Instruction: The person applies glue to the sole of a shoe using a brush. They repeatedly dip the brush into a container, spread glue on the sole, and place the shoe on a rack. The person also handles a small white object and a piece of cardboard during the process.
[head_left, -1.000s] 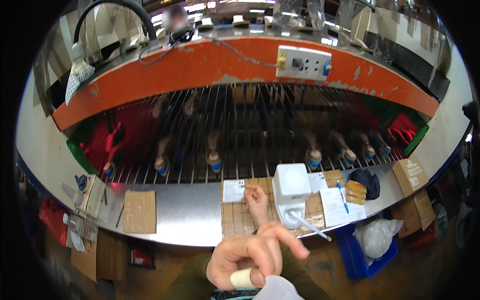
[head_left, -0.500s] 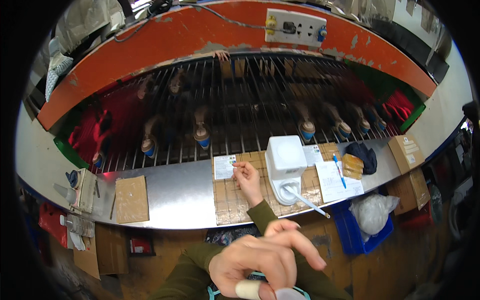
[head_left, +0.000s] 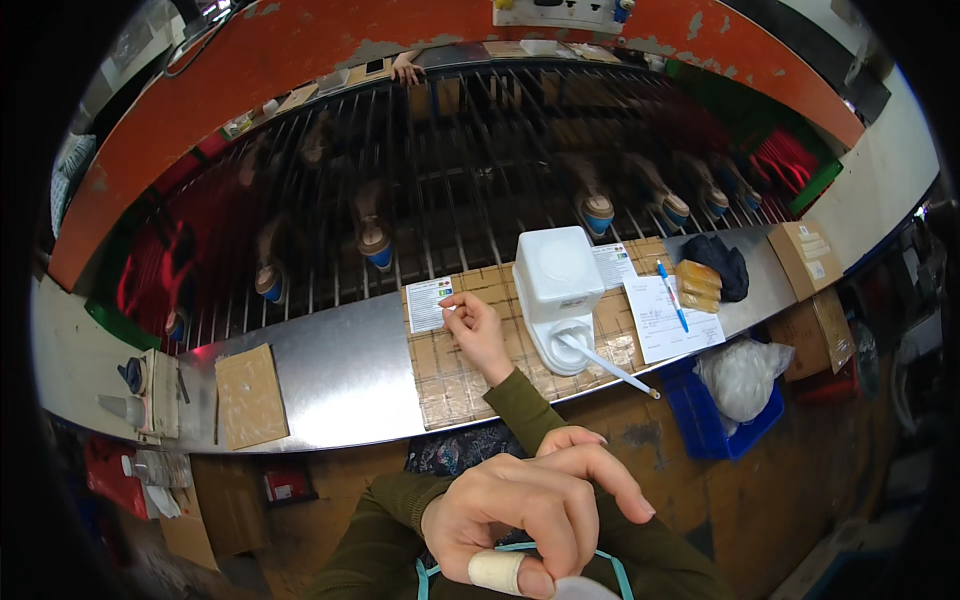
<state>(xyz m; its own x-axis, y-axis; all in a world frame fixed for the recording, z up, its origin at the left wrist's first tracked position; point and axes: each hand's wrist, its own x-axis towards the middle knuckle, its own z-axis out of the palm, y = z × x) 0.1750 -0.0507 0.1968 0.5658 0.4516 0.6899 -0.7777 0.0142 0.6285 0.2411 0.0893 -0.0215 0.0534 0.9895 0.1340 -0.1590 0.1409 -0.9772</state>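
My right hand (head_left: 476,335) reaches over the cardboard-covered bench top, thumb and index finger drawn together at the edge of a white printed card (head_left: 424,306). Whatever lies between those fingertips, if anything, is too small to make out. Close in front of me my left hand (head_left: 530,505) is raised, its fingers bent and a pale bandage wrapped on the thumb. By the thumb tip a pale rounded edge (head_left: 586,590) shows, mostly cut off below. To the right of my right hand stands a white plastic container (head_left: 558,275), a white-handled stick (head_left: 615,368) slanting out of its base.
Beyond the bench, several shoe-like forms (head_left: 375,240) with blue parts lie on dark metal rods. Another person's hand (head_left: 405,70) is at the far edge. Right: pen (head_left: 673,297), paper (head_left: 690,335), yellowish blocks (head_left: 698,287), blue crate (head_left: 705,425). Left: brown board (head_left: 250,397).
The whole view has shifted, so the bench and rods sit higher and a bit further left in the picture. Both hands keep nearly the same pose.
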